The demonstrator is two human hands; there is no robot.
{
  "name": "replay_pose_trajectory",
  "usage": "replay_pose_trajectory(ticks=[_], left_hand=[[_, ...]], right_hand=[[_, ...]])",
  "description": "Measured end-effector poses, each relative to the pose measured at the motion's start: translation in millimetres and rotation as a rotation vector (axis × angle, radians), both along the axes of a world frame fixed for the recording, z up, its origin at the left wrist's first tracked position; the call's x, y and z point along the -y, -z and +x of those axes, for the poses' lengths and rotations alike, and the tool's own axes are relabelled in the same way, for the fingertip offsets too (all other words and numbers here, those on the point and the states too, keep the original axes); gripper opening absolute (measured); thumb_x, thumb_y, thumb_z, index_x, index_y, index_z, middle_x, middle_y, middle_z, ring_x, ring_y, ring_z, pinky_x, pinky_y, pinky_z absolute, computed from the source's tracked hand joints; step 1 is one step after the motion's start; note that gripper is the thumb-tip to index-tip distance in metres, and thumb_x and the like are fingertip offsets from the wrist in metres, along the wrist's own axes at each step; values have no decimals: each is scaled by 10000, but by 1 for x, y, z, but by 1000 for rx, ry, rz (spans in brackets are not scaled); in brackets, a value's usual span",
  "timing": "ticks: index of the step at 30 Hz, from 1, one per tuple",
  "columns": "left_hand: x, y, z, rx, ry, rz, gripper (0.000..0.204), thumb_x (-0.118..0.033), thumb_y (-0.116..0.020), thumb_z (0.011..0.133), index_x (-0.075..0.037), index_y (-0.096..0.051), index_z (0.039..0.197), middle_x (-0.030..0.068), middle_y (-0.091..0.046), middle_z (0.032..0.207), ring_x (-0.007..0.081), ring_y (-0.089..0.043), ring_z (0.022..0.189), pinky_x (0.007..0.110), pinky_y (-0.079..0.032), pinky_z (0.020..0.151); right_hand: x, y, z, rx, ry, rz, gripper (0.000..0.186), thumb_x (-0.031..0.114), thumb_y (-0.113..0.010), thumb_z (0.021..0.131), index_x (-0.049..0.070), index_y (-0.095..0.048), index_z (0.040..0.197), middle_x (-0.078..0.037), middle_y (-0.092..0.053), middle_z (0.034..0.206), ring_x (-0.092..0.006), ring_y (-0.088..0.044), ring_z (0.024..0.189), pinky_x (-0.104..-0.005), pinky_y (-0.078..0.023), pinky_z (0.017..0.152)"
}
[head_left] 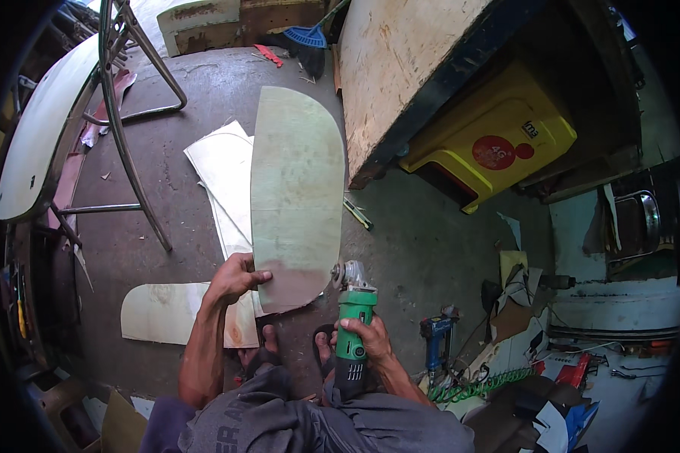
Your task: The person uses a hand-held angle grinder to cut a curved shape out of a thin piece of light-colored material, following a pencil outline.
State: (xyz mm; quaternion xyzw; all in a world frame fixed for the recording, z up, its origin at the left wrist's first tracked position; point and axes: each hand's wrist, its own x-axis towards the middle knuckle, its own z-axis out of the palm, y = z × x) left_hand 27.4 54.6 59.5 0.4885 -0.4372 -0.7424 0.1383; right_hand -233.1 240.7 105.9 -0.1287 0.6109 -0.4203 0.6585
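My left hand [236, 279] grips the lower left edge of a pale plywood panel [298, 174] with a rounded right side, thumb lying on its face. In my right hand [368, 337] is a green angle grinder [355, 325], my fingers wrapped round its body. The grinder's disc [338, 273] is at the panel's lower right edge; whether it touches cannot be made out. White sheets [223, 181] lie on the floor behind the panel. Another pale curved panel [159, 311] lies on the floor left of my feet.
A metal-framed folding chair [121, 121] stands at left. A utility knife [358, 214] lies right of the panel. Under a wooden table [408, 68] is a yellow plastic stool [499, 136]. A blue staple gun [437, 340] with a green coiled hose [480, 386] is at lower right.
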Motion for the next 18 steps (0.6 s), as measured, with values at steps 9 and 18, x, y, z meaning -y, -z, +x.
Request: replay_pose_trajectory(ticks=[9, 18], left_hand=[[-2, 0, 1, 44, 34, -34, 357, -55, -743, 872, 82, -655, 1189, 103, -722, 1011, 161, -663, 864, 319, -545, 779], [-3, 5, 2, 13, 10, -5, 350, -57, -744, 875, 73, -659, 1189, 105, -723, 1017, 165, -661, 880, 319, -541, 791]], right_hand=[[1, -2, 0, -14, -25, 14, 395, 274, -732, 814, -37, -609, 1024, -136, -683, 828, -221, -710, 712, -351, -597, 650], [0, -2, 1, -30, -13, 3, 384, 269, -724, 820, -41, -612, 1016, -135, -681, 825, -221, -709, 709, -352, -594, 649]])
